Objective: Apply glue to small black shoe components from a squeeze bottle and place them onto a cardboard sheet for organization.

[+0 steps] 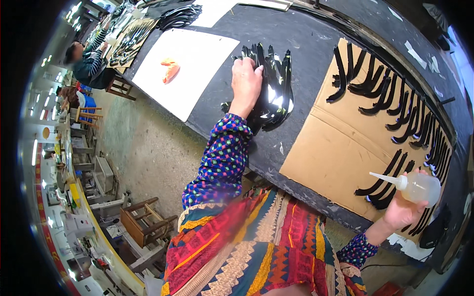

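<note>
My left hand (247, 83) is at a pile of glossy black curved strips (276, 93) in the middle of the dark table. Its fingers are curled over the pile's left side, closed on a black strip; the fingertips are partly hidden. Over at the right, my right hand (404, 213) is wrapped round a translucent squeeze bottle (420, 188) with a long thin white nozzle pointing left. The bottle is tilted above a brown cardboard sheet (321, 158). Rows of black curved strips (377, 86) lie along that sheet's far and right sides, some beneath the bottle.
Left of the pile lies a white sheet (207, 49) with a crumpled orange piece (170, 70) on it. More black strips (180, 17) are at the table's far left. Beyond, a person in striped sleeves (91, 56) sits by another cardboard sheet. A wooden stool (143, 222) stands on the floor.
</note>
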The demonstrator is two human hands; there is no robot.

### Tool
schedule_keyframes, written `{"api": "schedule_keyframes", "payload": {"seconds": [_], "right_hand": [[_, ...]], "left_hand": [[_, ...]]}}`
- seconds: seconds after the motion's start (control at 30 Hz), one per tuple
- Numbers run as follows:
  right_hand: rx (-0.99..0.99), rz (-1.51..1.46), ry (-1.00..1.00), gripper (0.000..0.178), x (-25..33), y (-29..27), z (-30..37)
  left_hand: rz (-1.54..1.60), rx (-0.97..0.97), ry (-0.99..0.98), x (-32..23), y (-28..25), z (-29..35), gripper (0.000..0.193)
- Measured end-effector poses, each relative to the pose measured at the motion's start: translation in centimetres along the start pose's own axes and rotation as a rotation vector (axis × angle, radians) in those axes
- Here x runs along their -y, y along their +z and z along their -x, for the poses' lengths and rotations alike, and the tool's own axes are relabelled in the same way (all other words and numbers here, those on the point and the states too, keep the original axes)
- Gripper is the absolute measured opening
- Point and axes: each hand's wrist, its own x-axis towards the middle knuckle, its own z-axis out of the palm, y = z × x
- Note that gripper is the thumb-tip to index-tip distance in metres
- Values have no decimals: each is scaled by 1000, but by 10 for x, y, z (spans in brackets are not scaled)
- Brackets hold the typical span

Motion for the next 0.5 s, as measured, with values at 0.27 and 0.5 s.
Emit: {"api": "schedule_keyframes", "payload": {"seconds": [0.27,0.5], "right_hand": [[33,-59,66,77,-18,37,-3],[94,-116,150,75,-27,44,1]], "left_hand": [[-41,132,-64,-5,18,-36,46],[47,70,-104,0,26,-40,44]]}}
